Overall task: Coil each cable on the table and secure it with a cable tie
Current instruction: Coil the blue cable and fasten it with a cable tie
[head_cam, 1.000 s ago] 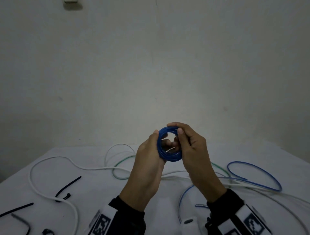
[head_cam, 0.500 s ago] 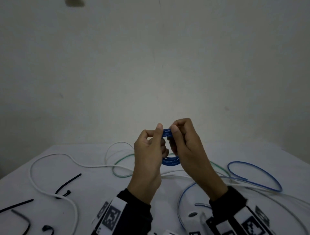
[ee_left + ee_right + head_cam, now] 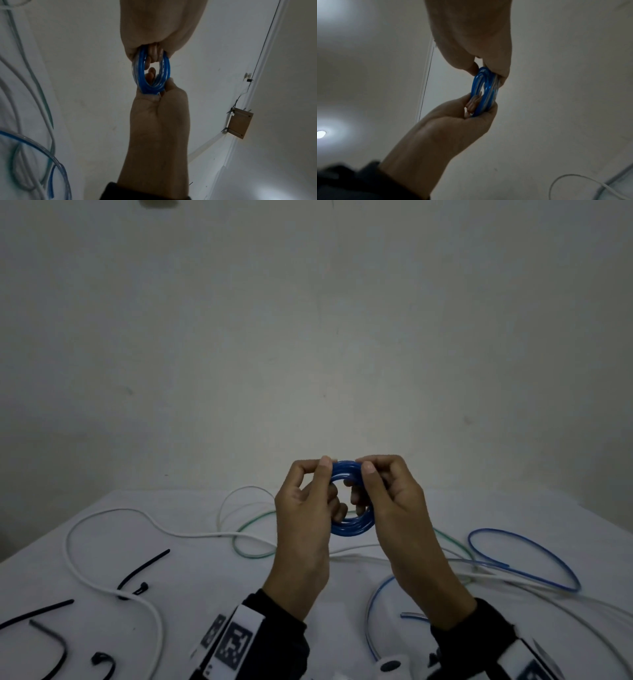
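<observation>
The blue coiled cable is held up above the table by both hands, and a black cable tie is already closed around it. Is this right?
Not fully. Both the left hand and the right hand do hold the blue coiled cable up above the white table, but no black cable tie is around it. The head view shows the black cable ties lying loose on the table at the left.

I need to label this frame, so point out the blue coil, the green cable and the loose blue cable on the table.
blue coil (image 3: 352, 529): head view, lower arc.
green cable (image 3: 255, 521): head view, curve left of the hands.
loose blue cable (image 3: 534, 546): head view, top of the right loop.
</observation>
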